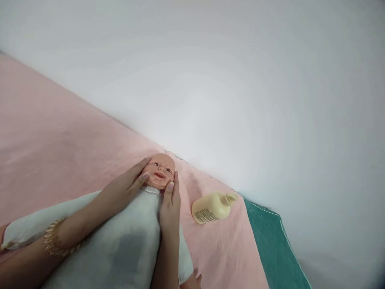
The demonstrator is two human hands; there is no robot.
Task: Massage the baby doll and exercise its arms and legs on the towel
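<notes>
A baby doll point(160, 170) lies on its back in a white garment point(132, 233), its bald head toward the wall and its arms out to both sides. My left hand point(134, 182) cups one cheek, thumb near the mouth and fingers along the side of the head. On the opposite cheek rests my right hand point(171, 200), its thumb by the jaw and its fingers up the side of the face. Between them the two hands hold the head. The back of the head is hidden. A gold bracelet point(57, 239) circles my left wrist.
To the right of the doll, a cream pump bottle point(210, 206) has printed text on its side. A pink cloth point(75, 148) lies under everything, with a green surface point(270, 237) beyond its right edge. Behind runs a plain white wall point(210, 88).
</notes>
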